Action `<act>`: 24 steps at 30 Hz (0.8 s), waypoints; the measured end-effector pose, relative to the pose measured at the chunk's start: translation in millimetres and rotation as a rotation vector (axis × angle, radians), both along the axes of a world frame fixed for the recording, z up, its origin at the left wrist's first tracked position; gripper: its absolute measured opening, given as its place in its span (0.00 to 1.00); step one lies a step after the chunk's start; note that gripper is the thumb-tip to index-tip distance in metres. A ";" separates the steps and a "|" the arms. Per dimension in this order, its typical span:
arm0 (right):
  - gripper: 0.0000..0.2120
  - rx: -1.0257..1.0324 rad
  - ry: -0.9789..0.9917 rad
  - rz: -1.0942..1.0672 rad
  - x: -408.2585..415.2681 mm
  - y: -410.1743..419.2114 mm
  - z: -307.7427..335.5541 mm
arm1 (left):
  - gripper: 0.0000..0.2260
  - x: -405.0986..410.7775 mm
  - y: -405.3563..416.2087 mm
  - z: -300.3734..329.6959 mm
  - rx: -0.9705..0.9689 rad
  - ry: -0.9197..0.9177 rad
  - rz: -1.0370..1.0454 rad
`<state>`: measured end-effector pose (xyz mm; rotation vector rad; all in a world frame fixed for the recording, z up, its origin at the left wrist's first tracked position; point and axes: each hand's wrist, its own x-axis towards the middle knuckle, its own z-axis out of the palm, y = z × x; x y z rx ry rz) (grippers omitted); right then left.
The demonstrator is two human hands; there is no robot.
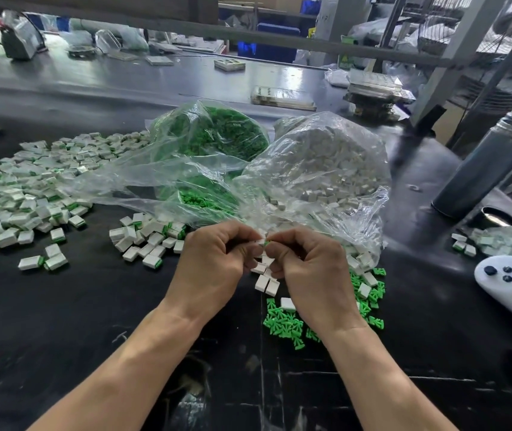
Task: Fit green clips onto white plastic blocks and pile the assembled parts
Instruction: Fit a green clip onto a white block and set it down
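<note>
My left hand [214, 259] pinches a white plastic block [260, 242] at the middle of the black table. My right hand [307, 269] pinches a green clip [267, 243] against that block's end. Both hands are held together just above a few loose white blocks [266, 283]. Loose green clips [285, 321] lie under and beside my right wrist. A small pile of assembled parts [145, 241] sits left of my hands, and a large spread of assembled parts [24, 188] covers the table's left side.
Two clear plastic bags stand behind my hands: a bag of green clips [217, 132] and a bag of white blocks [326, 160]. A dark cylinder [485, 169] and a white controller [509, 281] lie at the right. Trays and clutter fill the far table.
</note>
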<state>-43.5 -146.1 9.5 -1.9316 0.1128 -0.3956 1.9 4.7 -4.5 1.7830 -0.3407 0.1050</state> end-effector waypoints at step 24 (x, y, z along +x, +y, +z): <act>0.32 0.531 0.207 0.092 6.6 17.7 -6.4 | 0.02 -5.7 -14.3 -0.2 -0.309 0.103 -0.212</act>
